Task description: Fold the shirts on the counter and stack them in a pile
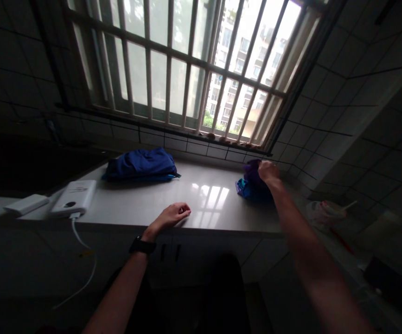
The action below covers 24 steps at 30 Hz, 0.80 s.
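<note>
My right hand (268,170) is closed on a bunched piece of purple cloth (252,172) at the right part of the counter, its fingers pinching the upper edge. Below the grip, a crumpled teal and blue part (245,187) of the bundle rests on the countertop. My left hand (175,214), with a black band on its wrist, is by the counter's front edge. Its fingers are curled in, and I see nothing between them. A folded dark blue fabric bundle (141,164) lies at the back left, apart from both hands.
The white countertop (194,185) runs below a barred window (187,60). On the left, a white power bank (73,198) has a cable (89,273) hanging over the edge, beside a smaller white box (27,204). A pale container (328,212) stands at the right.
</note>
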{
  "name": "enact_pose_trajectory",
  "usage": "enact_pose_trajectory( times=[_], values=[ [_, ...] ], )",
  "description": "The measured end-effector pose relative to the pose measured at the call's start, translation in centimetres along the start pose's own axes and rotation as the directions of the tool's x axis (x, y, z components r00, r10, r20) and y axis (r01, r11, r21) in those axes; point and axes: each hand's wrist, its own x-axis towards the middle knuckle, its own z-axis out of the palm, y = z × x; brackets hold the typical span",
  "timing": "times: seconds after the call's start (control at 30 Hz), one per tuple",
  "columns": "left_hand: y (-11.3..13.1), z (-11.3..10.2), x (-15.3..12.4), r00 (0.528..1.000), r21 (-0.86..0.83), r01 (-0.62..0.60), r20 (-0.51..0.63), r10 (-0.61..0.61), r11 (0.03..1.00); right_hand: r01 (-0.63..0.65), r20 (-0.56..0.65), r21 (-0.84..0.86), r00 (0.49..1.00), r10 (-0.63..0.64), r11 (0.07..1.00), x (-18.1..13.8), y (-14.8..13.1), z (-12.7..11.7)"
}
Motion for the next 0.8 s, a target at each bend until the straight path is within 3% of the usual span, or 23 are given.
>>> enact_pose_trajectory(
  times=[0.07,0.17,0.27,0.4,0.5,0.57,0.67,0.73,0.8],
  values=[
    [-0.1,0.0,0.0,1.000,-0.010,-0.003,-0.006,0.003,1.000,0.053,-0.131,0.034,0.990,-0.049,0.998,1.3,-1.9,-2.8],
    [-0.2,0.2,-0.1,1.000,-0.059,0.003,-0.029,-0.004,0.998,0.180,-0.322,0.100,0.936,-0.139,0.979,2.1,-5.0,-6.1],
    [-0.1,0.5,-0.2,0.995,-0.175,0.045,-0.083,-0.060,0.984,0.282,-0.286,0.079,0.925,-0.249,0.956,1.0,-7.4,-6.5],
    [-0.1,0.4,-0.3,0.982,-0.276,0.068,-0.150,-0.113,0.959,0.285,0.077,0.077,0.954,-0.291,0.955,-3.7,-9.1,-1.8],
    [-0.2,0.3,-0.2,0.979,-0.316,0.065,-0.164,-0.122,0.947,0.281,0.320,0.109,0.898,-0.301,0.953,-8.3,-9.4,3.2],
    [-0.2,0.4,-0.2,0.977,-0.352,0.069,-0.165,-0.135,0.934,0.274,0.390,0.115,0.872,-0.297,0.955,-10.8,-9.4,5.9],
    [0.1,0.5,-0.3,0.975,-0.394,0.045,-0.181,-0.126,0.918,0.321,0.312,0.286,0.860,-0.404,0.903,-13.0,-9.4,8.3],
    [0.4,0.5,-0.4,0.976,-0.414,0.038,-0.181,-0.123,0.910,0.435,0.244,0.519,0.750,-0.615,0.736,-13.6,-9.6,9.2],
    [0.5,0.2,-0.6,0.977,-0.401,0.044,-0.174,-0.124,0.915,0.474,0.254,0.669,0.579,-0.775,0.573,-13.7,-10.0,9.8]
  ],
)
